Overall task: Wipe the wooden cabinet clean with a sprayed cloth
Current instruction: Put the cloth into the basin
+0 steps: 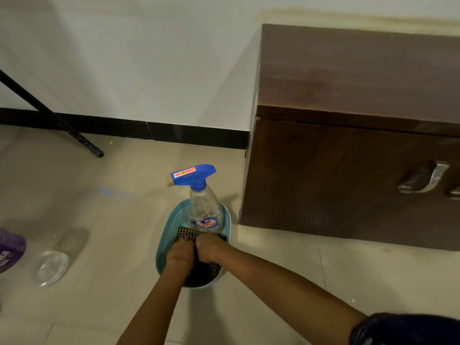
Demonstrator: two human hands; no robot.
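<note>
Head view, left to right: a purple bag (10, 250) shows at the frame's edge, and a clear lid (51, 267) lies on the floor (99, 220) near it. A black pole (49, 113) slants down to the tiles farther back.

In the middle sits a blue basket (171, 227) holding a spray bottle (202, 207), upright, blue trigger head pointing left. The cloth (186, 234), dark and checked, lies in the basket in front of the bottle, touching its base.

The left hand (179, 253) is closed into a fist on the cloth. The right hand (210, 249) is pressed right beside it, also gripped tight on the cloth. Both knuckles face up, so the fingertips are hidden.

To the right stands the cabinet (348, 158), dark brown, against the wall (124, 58), just beside the basket but not touching it. A metal handle (425, 179) shows on its front.

The cloth looks soft and light; it will bunch and drape, so a gathered handful near its middle should hold it well. The bottle looks nearly empty, hence light and easy to tip; its neck under the trigger is probably the best place to take it. The cabinet top looks smooth and hard, so a damp cloth should slide easily across it. It seems no wiping has begun yet.
</note>
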